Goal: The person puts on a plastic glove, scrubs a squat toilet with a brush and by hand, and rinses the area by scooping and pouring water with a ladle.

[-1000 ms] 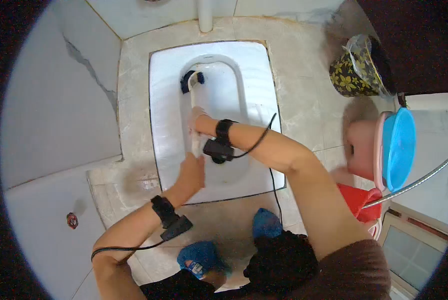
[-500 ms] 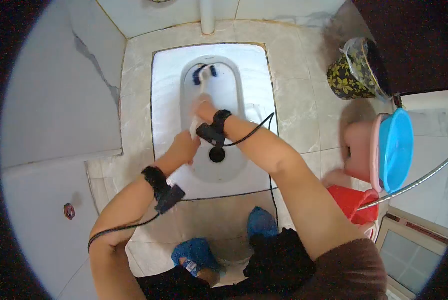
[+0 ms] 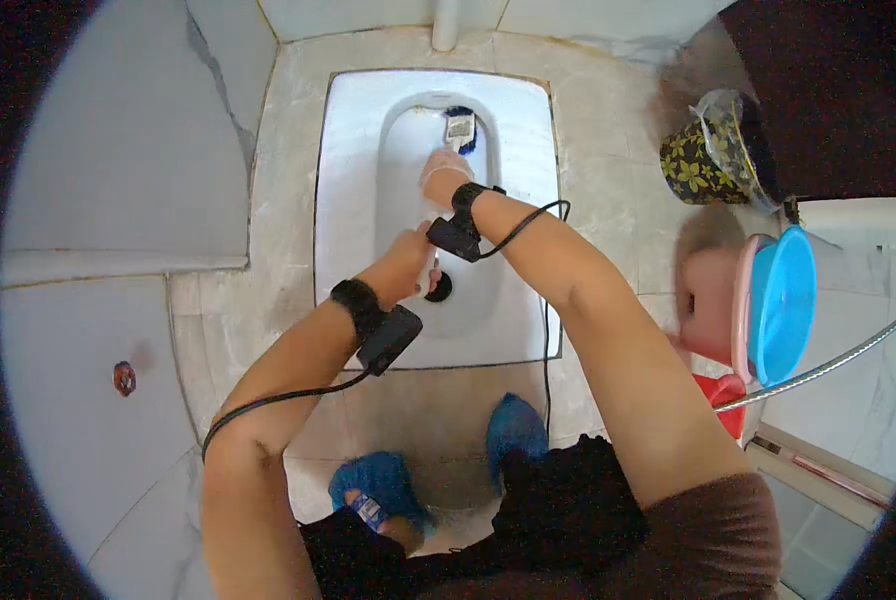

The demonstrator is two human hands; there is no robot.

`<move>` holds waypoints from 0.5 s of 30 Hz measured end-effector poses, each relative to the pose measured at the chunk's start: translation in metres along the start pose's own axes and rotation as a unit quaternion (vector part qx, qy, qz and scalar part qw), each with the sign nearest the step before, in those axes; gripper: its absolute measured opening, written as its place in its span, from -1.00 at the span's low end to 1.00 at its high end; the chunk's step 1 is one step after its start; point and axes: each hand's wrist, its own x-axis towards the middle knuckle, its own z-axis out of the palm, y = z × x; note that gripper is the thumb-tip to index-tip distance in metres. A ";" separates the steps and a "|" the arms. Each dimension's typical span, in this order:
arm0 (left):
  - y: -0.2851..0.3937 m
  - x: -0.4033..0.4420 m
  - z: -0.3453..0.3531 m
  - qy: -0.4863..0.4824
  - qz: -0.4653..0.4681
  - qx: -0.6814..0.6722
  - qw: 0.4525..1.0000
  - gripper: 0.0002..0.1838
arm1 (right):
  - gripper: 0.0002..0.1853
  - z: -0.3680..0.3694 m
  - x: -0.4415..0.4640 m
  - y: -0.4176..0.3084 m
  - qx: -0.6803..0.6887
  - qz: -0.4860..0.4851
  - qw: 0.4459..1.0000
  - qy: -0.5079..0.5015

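Both my hands are closed around the white handle of a toilet brush with dark blue bristles. Its head presses against the far right part of the bowl of a white squat toilet. My right hand grips the handle close behind the head. Lower down, nearer the round black drain hole, my left hand wraps the handle's rear part. Each wrist carries a black strap with a small black box and a cable.
To the right stand a patterned bin with a plastic liner, a pink basin, a blue basin and a red container. A metal hose crosses there. My feet wear blue covers below.
The brush head has moved from the far left-middle of the bowl to its right side. Both hands have shifted with it, and the whole view has moved slightly.
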 end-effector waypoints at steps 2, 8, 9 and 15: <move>-0.006 0.013 -0.007 0.044 -0.038 0.049 0.997 -0.64 | -0.80 -0.019 -0.010 -0.001 -0.058 -0.052 0.997 -0.012; -0.031 -0.037 -0.030 -0.166 0.044 0.138 0.975 -0.50 | -0.77 -0.023 -0.065 0.006 -0.112 -0.310 0.940 -0.084; -0.025 -0.050 -0.035 -0.178 0.031 0.144 0.973 -0.50 | -0.78 -0.023 -0.065 -0.001 -0.117 -0.304 0.940 -0.100; 0.037 -0.119 -0.050 -0.170 -0.217 0.142 0.951 -0.61 | -0.80 -0.056 -0.122 -0.030 -0.093 -0.314 0.932 -0.153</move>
